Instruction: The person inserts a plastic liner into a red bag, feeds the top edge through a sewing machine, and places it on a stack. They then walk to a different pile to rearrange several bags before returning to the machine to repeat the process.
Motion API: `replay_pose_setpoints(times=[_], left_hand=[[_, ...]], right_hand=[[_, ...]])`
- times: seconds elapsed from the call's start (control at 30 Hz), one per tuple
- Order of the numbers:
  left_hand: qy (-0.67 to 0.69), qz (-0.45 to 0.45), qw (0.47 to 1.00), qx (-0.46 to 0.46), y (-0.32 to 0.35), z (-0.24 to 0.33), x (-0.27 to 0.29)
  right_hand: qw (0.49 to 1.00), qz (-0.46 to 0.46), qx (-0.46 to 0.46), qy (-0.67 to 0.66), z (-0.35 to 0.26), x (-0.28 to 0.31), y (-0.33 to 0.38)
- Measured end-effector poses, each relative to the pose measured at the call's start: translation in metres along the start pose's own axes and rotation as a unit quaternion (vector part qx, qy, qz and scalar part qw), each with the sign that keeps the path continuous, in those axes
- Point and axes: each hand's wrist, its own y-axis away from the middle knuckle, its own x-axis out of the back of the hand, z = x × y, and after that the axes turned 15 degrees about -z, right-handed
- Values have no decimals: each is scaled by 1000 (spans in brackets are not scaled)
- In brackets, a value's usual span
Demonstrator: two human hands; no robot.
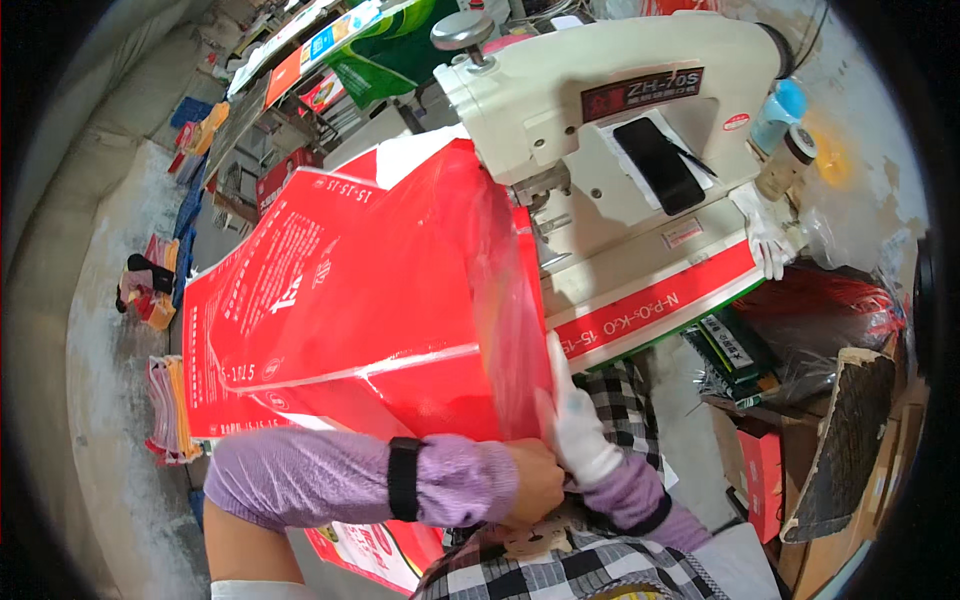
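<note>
A large red plastic sack [400,270] with white print lies spread in front of me, its right edge beside the needle area of a cream sewing machine [545,110]. My left hand [535,485] is bare and closed in a fist at the sack's near right corner. What lies inside its fingers is mostly hidden. In a white glove, my right hand [582,435] holds the sack's right edge, its fingers reaching up along it. Purple sleeves with black bands cover both forearms.
A black phone [660,165] and a pen lie on the machine's bed. At its right end hang a white glove [762,230] and, behind, jars [787,165]. Cardboard boxes [840,450] stand at the right. Folded bundles [172,410] lie at the left; a table [290,75] carries more sacks.
</note>
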Motion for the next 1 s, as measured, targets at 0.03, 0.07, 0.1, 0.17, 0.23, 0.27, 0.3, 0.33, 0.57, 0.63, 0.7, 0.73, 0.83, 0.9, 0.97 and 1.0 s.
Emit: replay_pose_setpoints(times=[0.03,0.07,0.1,0.17,0.23,0.27,0.3,0.33,0.57,0.63,0.7,0.73,0.83,0.9,0.97,1.0], left_hand=[[-45,-47,998,-25,9,4,15],[10,-7,998,66,20,17,26],[-11,-47,997,65,12,5,24],[-20,-48,996,69,7,-4,29],[-19,-66,994,89,21,-14,35],[-9,-77,991,106,36,-22,37],[-14,-82,989,120,54,-29,47],[-37,-87,988,126,72,-32,68],[-157,101,965,181,145,-93,97],[-165,177,953,183,140,-89,83],[-189,218,940,183,136,-81,81],[-171,190,949,184,123,-69,69],[-63,238,960,134,13,-24,-3],[-127,302,944,45,-31,-6,-13],[-161,280,946,11,-41,-10,-8],[-159,274,948,6,-15,-20,13]], right_hand=[[999,-15,-10,36,-3,3,12],[999,-24,-8,34,-5,2,22],[998,-29,-8,63,-5,5,31],[989,-2,7,146,3,17,27],[986,21,14,167,9,32,-15],[979,12,10,205,7,33,-42],[965,32,71,249,10,38,-67],[944,65,117,301,22,47,-81],[897,-9,-84,435,6,40,-158],[933,-15,-42,356,18,39,-141],[937,-98,-125,312,4,42,-138],[949,-148,-108,257,5,49,-132],[975,-90,-79,189,10,49,-98],[966,-153,-86,188,18,26,-71],[948,-135,-130,258,-19,36,-28],[949,-136,-136,252,-13,34,-28]])
